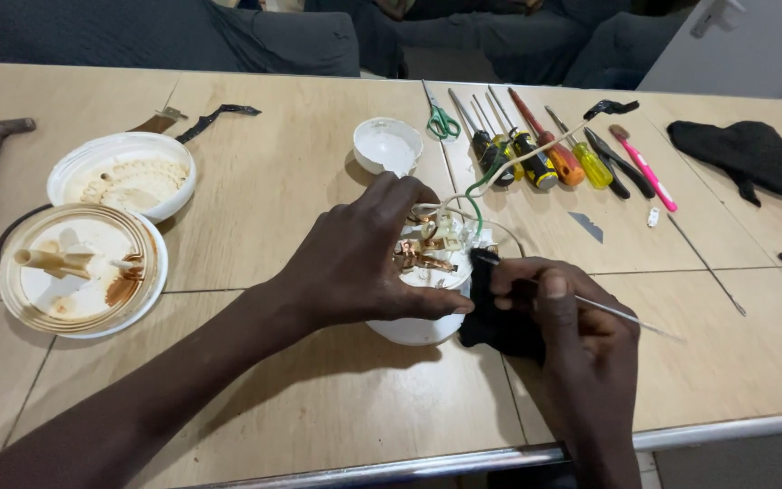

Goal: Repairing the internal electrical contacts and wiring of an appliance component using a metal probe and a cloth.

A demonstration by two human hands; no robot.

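— What's the left hand got?

— Its fingers are curled around a white round electrical fitting with copper contacts, near the middle of the counter; a green wire loops up out of it

— And the right hand?

— Closed on a thin metal probe and a black cloth, touching the fitting's right side. Screwdrivers and green scissors lie toward the far edge, two white bowls toward the left edge

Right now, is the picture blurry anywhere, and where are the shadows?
Head view: mostly sharp; the thin metal rod in the right hand looks slightly smeared. Soft shadows fall under the left hand and forearm on the table; no strong glare.
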